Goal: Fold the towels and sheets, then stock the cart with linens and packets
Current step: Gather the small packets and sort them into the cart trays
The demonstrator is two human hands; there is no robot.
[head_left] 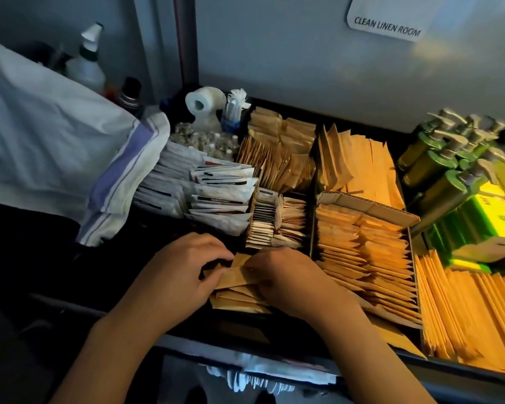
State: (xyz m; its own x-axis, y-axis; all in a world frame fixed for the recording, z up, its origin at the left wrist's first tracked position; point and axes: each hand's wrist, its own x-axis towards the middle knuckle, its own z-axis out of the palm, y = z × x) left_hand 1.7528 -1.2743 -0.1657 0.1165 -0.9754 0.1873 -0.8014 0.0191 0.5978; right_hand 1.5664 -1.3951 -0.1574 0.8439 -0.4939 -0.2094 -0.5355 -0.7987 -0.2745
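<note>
Holding: both hands grip a small bundle of brown paper packets (236,272) at the near edge of the black cart top tray (274,342).
White cloth with blue stripes (56,147): draped over the tray's left edge, far-left side.
Cardboard box of tan packets (365,252): tray middle, just right of the hands.
Green pump bottles (443,170): far-right corner, crowded together.
White sachets (213,193): left of centre, stacked on edge.
Left hand (184,266): fingers curled, pinching the bundle's left end.
Right hand (289,278): fingers curled over the bundle's right end.
</note>
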